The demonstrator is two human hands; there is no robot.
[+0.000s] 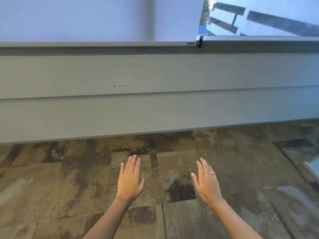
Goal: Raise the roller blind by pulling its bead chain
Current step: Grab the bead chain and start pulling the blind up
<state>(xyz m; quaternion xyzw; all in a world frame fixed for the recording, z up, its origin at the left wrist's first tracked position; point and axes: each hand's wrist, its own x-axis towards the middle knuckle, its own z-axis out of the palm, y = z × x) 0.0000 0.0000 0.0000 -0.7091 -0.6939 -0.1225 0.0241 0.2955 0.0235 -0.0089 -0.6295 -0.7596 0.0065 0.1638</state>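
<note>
A pale roller blind point(96, 18) hangs fully down over the window at the top left, its bottom bar point(103, 43) resting just above the sill. At the blind's right edge a small black chain holder point(200, 42) sits on the frame; the bead chain itself is too faint to make out. My left hand point(130, 178) and my right hand point(206, 181) are stretched out flat over the carpet, well below the blind, fingers extended and holding nothing. A ring shows on my right hand.
Uncovered glass point(262, 16) at the top right shows a building outside. A tall grey wall panel point(155, 94) runs below the sill. Mottled brown carpet point(69, 187) covers the floor. A glass partition edge point(310, 168) stands at the far right.
</note>
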